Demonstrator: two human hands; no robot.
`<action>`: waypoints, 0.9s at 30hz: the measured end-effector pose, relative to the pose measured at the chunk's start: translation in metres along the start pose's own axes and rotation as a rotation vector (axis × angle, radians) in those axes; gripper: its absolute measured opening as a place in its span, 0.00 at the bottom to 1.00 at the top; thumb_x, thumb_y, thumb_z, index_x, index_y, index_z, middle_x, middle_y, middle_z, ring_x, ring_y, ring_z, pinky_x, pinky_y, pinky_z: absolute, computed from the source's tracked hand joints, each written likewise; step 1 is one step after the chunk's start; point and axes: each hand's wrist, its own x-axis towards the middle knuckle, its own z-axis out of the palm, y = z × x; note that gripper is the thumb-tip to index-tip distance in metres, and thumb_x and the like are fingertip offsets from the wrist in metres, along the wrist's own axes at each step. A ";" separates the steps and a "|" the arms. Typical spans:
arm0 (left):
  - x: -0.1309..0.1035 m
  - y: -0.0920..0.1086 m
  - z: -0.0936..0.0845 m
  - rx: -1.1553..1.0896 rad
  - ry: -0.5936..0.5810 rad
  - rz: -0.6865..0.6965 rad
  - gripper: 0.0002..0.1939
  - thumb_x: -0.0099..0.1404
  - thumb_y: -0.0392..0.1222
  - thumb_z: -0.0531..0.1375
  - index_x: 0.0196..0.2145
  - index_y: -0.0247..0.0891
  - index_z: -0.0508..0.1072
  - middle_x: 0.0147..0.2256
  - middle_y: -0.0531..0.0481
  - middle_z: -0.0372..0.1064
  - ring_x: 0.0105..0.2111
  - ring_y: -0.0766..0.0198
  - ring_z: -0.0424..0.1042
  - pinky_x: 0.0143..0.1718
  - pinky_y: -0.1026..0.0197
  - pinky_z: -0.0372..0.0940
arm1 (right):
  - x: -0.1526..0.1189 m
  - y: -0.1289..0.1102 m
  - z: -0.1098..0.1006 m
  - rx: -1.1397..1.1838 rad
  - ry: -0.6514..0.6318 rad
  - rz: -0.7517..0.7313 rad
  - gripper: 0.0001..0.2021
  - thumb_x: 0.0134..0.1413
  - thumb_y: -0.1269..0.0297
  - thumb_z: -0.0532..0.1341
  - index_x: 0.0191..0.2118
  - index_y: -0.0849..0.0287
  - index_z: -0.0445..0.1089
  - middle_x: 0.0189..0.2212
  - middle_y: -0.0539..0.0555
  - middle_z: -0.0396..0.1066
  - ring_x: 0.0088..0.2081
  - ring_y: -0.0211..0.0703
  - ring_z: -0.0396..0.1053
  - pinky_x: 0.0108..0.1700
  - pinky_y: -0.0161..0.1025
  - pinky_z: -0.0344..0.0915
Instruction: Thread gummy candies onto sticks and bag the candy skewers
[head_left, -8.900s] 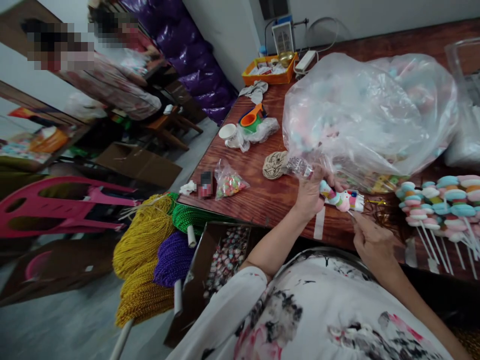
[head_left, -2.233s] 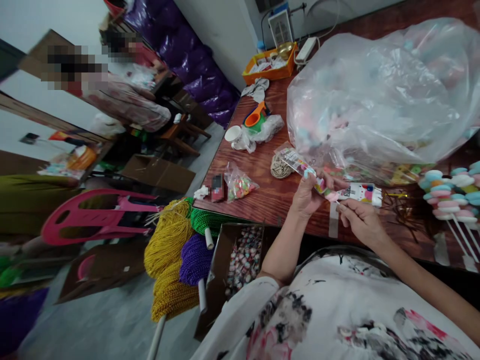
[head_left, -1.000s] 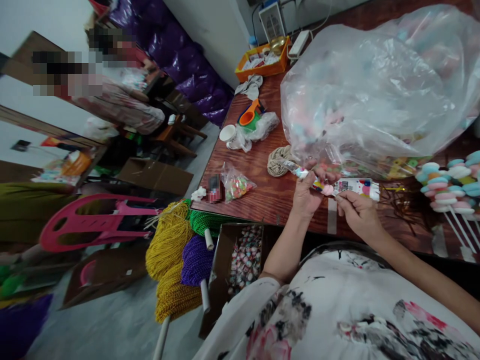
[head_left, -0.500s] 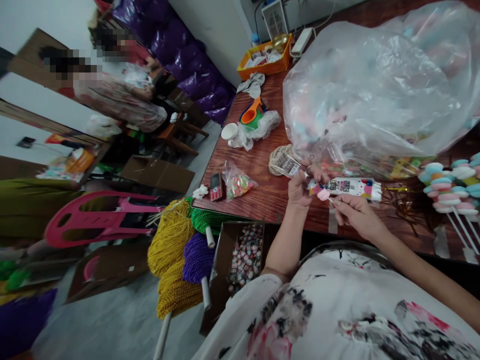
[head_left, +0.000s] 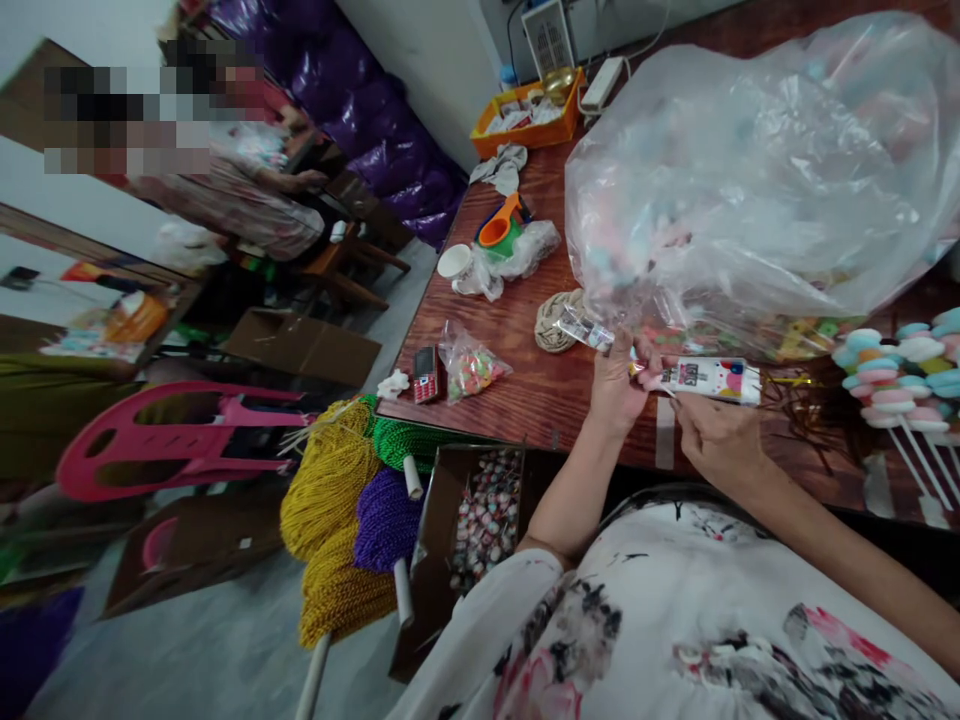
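Note:
My left hand (head_left: 622, 385) is closed on a small clear printed plastic bag (head_left: 586, 328), whose end sticks out to the left past the fingers. At the bag's other end, partly hidden by the fingers, is a pink candy on a stick (head_left: 651, 378). My right hand (head_left: 716, 432) pinches the thin white stick below the candy. Just beyond both hands lie flat printed bags (head_left: 709, 377) on the wooden table (head_left: 517, 420). A coil of beige cord (head_left: 555, 322) rests left of the hands. To the right stand marshmallow skewers (head_left: 892, 370) on white sticks.
A big clear bag of pastel sweets (head_left: 750, 180) fills the table's back. Leftward are a small candy bag (head_left: 472, 370), a phone (head_left: 425, 375) and a cup (head_left: 454, 262). A carton of small wrapped pieces (head_left: 487, 520) stands below the edge. People sit at the far left.
The pink candy has moved into the printed bag's end, between my left fingers. My right hand has followed with the stick, and the left hand has shifted slightly right.

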 end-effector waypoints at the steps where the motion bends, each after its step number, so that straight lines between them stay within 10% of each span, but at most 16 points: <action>1: -0.003 -0.002 0.001 -0.011 -0.017 0.007 0.27 0.59 0.64 0.62 0.21 0.37 0.64 0.15 0.59 0.55 0.17 0.73 0.60 0.29 0.65 0.66 | 0.002 -0.003 0.001 0.112 -0.018 0.045 0.12 0.60 0.67 0.53 0.28 0.58 0.70 0.22 0.52 0.69 0.23 0.38 0.61 0.30 0.38 0.52; 8: -0.010 -0.003 -0.007 -0.033 0.124 -0.020 0.26 0.58 0.68 0.60 0.33 0.41 0.69 0.29 0.53 0.69 0.25 0.69 0.68 0.30 0.64 0.66 | 0.009 -0.002 -0.002 0.794 -0.145 0.407 0.15 0.62 0.55 0.55 0.27 0.57 0.69 0.13 0.44 0.55 0.17 0.34 0.52 0.23 0.35 0.51; 14: -0.028 0.000 -0.021 0.497 0.285 0.453 0.16 0.50 0.43 0.73 0.35 0.41 0.74 0.32 0.54 0.71 0.32 0.69 0.69 0.38 0.67 0.65 | 0.004 -0.002 -0.007 0.647 -0.022 0.345 0.17 0.64 0.57 0.54 0.25 0.57 0.67 0.15 0.46 0.61 0.20 0.34 0.58 0.26 0.34 0.55; 27: -0.032 0.016 -0.018 1.632 0.103 0.918 0.06 0.65 0.38 0.58 0.33 0.35 0.74 0.28 0.48 0.73 0.27 0.68 0.69 0.30 0.65 0.63 | -0.002 -0.003 -0.002 0.202 0.223 -0.008 0.09 0.62 0.69 0.56 0.34 0.61 0.73 0.17 0.48 0.66 0.18 0.33 0.62 0.24 0.33 0.55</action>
